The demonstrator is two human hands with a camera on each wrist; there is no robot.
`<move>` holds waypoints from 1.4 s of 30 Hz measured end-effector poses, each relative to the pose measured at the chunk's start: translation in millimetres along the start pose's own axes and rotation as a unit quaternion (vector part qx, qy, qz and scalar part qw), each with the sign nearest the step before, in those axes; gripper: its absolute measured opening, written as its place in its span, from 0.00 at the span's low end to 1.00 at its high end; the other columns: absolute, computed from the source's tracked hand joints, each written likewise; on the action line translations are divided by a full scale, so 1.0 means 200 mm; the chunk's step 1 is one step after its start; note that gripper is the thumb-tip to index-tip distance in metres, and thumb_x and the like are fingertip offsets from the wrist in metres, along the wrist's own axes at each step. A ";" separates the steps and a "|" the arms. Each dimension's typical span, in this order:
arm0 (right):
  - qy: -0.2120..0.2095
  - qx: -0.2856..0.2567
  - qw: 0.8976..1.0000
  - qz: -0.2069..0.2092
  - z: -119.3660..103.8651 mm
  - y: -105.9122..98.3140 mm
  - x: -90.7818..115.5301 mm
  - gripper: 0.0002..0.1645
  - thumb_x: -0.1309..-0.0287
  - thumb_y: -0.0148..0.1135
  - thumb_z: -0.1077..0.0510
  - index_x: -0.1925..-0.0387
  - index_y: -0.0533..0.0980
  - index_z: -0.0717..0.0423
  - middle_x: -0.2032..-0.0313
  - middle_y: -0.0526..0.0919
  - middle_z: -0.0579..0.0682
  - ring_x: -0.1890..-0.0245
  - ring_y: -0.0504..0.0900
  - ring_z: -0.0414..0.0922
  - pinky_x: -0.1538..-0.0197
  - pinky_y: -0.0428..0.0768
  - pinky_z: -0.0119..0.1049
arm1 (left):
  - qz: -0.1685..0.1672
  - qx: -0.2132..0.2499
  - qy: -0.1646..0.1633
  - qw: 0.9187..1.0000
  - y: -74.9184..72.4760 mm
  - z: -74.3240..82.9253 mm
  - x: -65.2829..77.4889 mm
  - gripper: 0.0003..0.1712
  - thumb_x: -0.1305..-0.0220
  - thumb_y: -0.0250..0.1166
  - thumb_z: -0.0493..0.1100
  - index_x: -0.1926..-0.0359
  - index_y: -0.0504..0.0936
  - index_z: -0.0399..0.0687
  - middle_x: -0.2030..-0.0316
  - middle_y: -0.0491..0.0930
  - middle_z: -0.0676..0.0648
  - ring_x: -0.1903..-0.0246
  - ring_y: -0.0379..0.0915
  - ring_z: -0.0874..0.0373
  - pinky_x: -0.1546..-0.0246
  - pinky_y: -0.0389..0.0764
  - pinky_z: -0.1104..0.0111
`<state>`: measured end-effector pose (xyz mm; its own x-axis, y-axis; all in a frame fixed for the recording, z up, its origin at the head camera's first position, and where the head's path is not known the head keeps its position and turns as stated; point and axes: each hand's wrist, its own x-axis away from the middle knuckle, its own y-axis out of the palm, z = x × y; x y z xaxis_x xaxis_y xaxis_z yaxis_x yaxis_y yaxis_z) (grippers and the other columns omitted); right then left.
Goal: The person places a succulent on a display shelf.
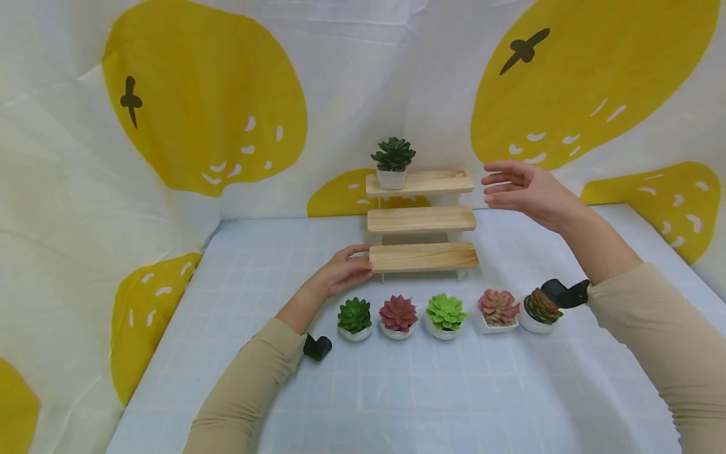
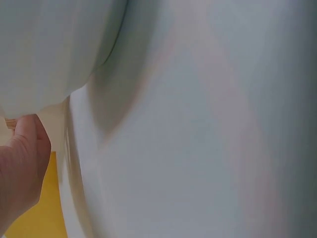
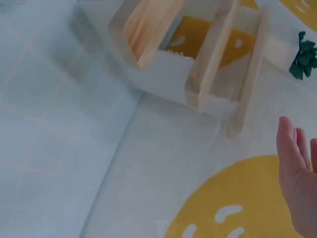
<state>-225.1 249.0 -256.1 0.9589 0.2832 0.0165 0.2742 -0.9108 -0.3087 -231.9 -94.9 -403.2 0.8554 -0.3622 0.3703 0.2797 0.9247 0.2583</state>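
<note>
A three-step wooden shelf stand (image 1: 424,257) with white side supports stands toward the back of the table. My left hand (image 1: 340,271) holds the left end of its lowest board; in the left wrist view that hand (image 2: 22,163) is partly cut off and the fingertips are hidden. On the top board's left end sits a dark green succulent in a white pot (image 1: 392,162). My right hand (image 1: 530,192) hovers in the air just right of the top board, fingers loosely extended and holding nothing. In the right wrist view, the hand (image 3: 299,183) is apart from the stand.
Before the stand, small potted succulents form a row: dark green (image 1: 355,318), red (image 1: 398,316), bright green (image 1: 445,315), pink (image 1: 499,310) and brownish green (image 1: 539,310). The last is near the right wrist's black camera mount (image 1: 567,293). A lemon-print cloth (image 1: 363,75) hangs behind.
</note>
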 end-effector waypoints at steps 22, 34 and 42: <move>-0.026 0.074 0.997 0.002 0.20 -0.17 0.29 0.31 0.41 0.57 0.69 0.38 0.64 0.50 0.51 0.77 0.39 0.53 0.77 0.36 0.55 0.78 0.25 | -0.004 0.003 -0.001 1.000 0.01 -0.02 -0.01 0.32 0.38 0.55 0.26 0.33 0.60 0.41 0.47 0.68 0.37 0.68 0.75 0.60 0.66 0.81 0.75; -0.032 0.104 0.994 -0.012 0.34 -0.22 0.43 0.31 0.42 0.57 0.71 0.38 0.66 0.49 0.51 0.77 0.36 0.53 0.77 0.33 0.58 0.78 0.24 | 0.003 0.006 0.005 1.000 0.00 -0.01 -0.01 0.31 0.38 0.54 0.25 0.34 0.60 0.39 0.46 0.67 0.35 0.68 0.75 0.60 0.66 0.81 0.75; -0.024 0.121 0.992 -0.004 0.42 -0.24 0.52 0.33 0.43 0.57 0.71 0.37 0.63 0.55 0.50 0.76 0.35 0.52 0.76 0.32 0.58 0.78 0.25 | -0.003 0.004 0.008 1.000 -0.01 -0.01 -0.01 0.32 0.37 0.53 0.26 0.33 0.59 0.39 0.45 0.66 0.34 0.68 0.75 0.61 0.66 0.81 0.75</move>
<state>-144.6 347.8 -319.8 0.9505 0.3097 -0.0244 0.2508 -0.8111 -0.5284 -234.0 -95.2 -405.6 0.8608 -0.3661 0.3536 0.2819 0.9214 0.2676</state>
